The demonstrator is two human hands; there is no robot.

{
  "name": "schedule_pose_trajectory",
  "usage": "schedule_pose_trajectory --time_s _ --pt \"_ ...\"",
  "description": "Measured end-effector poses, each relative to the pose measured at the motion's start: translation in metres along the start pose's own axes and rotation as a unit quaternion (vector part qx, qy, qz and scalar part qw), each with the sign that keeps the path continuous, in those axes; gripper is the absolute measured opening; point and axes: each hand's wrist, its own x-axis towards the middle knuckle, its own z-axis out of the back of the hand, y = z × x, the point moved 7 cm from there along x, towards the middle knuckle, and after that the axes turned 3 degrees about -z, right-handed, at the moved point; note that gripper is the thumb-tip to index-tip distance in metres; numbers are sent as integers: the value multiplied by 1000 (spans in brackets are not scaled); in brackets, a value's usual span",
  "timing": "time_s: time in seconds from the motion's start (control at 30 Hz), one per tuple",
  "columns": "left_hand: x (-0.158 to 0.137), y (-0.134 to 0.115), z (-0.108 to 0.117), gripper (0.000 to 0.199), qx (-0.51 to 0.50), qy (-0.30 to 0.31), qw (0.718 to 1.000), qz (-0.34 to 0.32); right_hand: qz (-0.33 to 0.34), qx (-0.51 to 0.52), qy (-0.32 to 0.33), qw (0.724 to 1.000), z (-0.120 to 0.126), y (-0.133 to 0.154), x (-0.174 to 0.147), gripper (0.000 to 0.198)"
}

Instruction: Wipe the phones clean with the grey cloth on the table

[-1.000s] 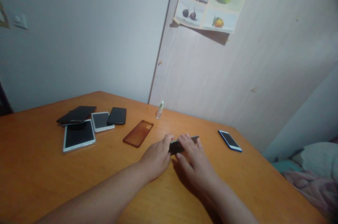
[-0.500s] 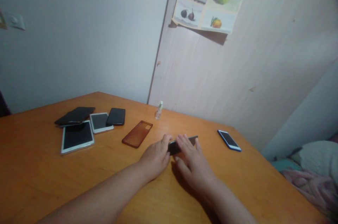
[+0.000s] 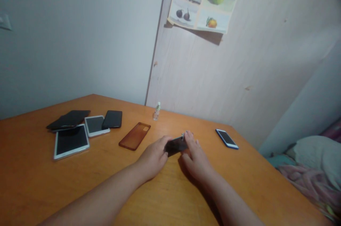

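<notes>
A dark smartphone (image 3: 176,146) is held tilted just above the table between my two hands. My left hand (image 3: 154,158) is closed round its left end, thumb on the near side. At the other end, my right hand (image 3: 195,155) grips the phone, with fingers over the far edge and the thumb low on the near side. A small pale spot shows by the right fingertips; I cannot make out what it is. To the left of my hands lies a brown translucent phone case (image 3: 135,136), and behind them a small clear bottle (image 3: 157,111) stands upright.
On the orange wooden table (image 3: 106,179), a white tablet (image 3: 71,140), a smaller white device (image 3: 97,125), a black phone (image 3: 112,118) and a black folding case (image 3: 69,119) cluster at left. A blue-edged phone (image 3: 227,138) lies right. Walls stand behind; bedding (image 3: 311,169) is beyond the right edge.
My right hand has slid toward the right end of the phone, showing more of its dark face. The view has shifted slightly, so the table items appear further left.
</notes>
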Motion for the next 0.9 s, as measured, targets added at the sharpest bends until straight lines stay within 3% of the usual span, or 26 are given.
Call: schedule_pose_trajectory --time_s 0.27,0.5,0.7,0.9 --pt "3 15 -1 51 -141 -28 985 92 -97 -5 109 989 -22 -9 -4 75" --pt "6 12 -2 48 -229 -11 967 114 -77 32 46 995 -12 -7 9 81" --pt "5 17 -4 46 -254 -21 958 131 -127 -36 107 985 -12 -16 1 65" --pt "7 16 -2 43 -232 -15 964 128 -85 4 67 994 -6 -2 7 77"
